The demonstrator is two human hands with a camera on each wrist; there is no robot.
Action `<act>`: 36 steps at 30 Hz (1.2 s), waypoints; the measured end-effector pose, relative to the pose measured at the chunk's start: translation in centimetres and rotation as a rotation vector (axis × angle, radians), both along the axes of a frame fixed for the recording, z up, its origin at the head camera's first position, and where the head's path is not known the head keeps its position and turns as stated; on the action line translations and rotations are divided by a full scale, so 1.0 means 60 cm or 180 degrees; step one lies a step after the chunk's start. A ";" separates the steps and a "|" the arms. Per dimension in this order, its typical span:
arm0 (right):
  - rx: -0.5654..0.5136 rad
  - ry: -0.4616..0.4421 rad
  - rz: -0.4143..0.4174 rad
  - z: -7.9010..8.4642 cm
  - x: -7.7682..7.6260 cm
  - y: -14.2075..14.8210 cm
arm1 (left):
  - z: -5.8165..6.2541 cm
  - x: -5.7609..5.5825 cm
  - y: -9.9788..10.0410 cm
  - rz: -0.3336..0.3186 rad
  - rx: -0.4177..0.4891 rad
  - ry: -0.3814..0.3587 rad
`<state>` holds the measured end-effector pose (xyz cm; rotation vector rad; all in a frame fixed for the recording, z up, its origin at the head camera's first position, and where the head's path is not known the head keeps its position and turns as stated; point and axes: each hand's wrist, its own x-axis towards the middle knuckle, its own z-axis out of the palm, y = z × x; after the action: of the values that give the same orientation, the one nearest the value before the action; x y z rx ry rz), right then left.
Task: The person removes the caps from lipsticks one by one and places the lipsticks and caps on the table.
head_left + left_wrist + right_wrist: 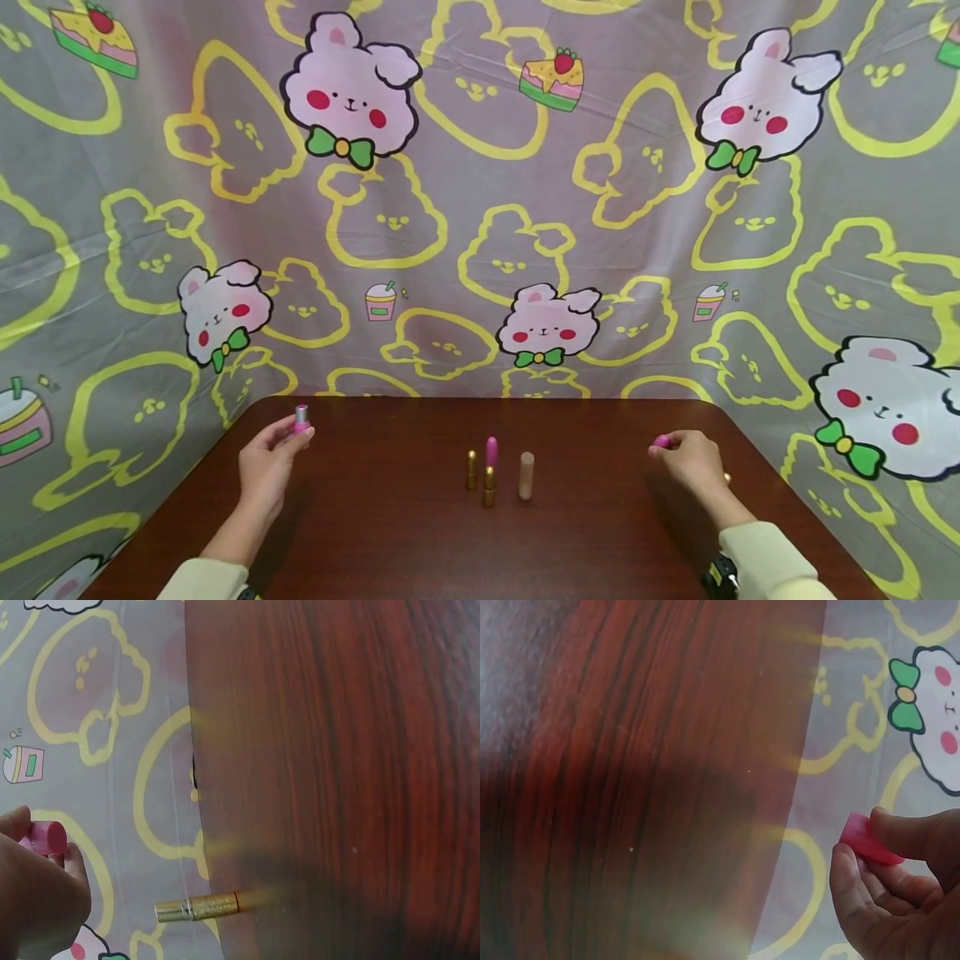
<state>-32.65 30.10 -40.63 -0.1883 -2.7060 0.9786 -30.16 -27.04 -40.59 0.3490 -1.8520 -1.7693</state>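
Observation:
At the left of the table, my left hand [266, 462] grips an uncapped pink lipstick tube [302, 419] upright between thumb and fingers, its silver collar on top. The left wrist view shows its pink base [51, 838] poking out of the hand. My right hand [693, 460] pinches a pink lipstick cap [866, 840] over the table's right side, the fingers wrapped partly around it. Between the hands stand two gold lipsticks [489, 487], a pink lipstick [492, 452] and a beige tube [527, 477].
A gold lipstick [196, 907] stands near the table's edge in the left wrist view. Partly behind the right hand, a small gold piece [727, 478] shows. The dark brown wooden table [390, 533] is enclosed by a grey cartoon-print cloth [450, 192] at the back and both sides.

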 end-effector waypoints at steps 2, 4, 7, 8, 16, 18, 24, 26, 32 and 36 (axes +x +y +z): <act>0.0019 -0.0007 0.0008 -0.003 -0.004 0.002 | -0.002 0.001 -0.006 0.0067 -0.0085 -0.0061; 0.0026 -0.0013 0.0007 -0.005 -0.007 0.005 | -0.003 0.001 -0.011 0.0093 -0.0128 -0.0133; 0.0037 -0.0044 -0.0029 -0.010 -0.012 0.009 | -0.006 0.002 -0.019 0.0082 -0.0165 -0.0202; 0.0050 -0.0050 -0.0044 -0.012 -0.013 0.011 | -0.008 0.003 -0.022 0.0078 -0.0179 -0.0216; 0.0146 -0.0069 -0.0084 -0.023 -0.020 0.017 | -0.025 0.003 -0.045 0.0204 -0.0293 -0.0302; 0.0179 -0.0083 -0.0097 -0.024 -0.021 0.018 | -0.028 0.003 -0.049 0.0240 -0.0349 -0.0328; 0.0213 -0.0179 -0.0197 -0.030 -0.026 0.022 | -0.037 0.004 -0.060 0.0343 -0.0540 -0.0426; 0.0169 -0.0230 -0.0234 -0.032 -0.028 0.023 | -0.039 0.004 -0.063 0.0340 -0.0546 -0.0430; 0.0115 -0.0284 -0.0286 -0.039 -0.033 0.026 | -0.045 0.004 -0.070 0.0337 -0.0566 -0.0455; 0.0146 -0.0288 -0.0283 -0.042 -0.034 0.028 | -0.048 0.002 -0.075 0.0366 -0.0636 -0.0478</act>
<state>-34.68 31.81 -43.14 -0.3490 -2.7719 0.9027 -30.02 -31.53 -43.47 0.5116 -2.0497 -1.5023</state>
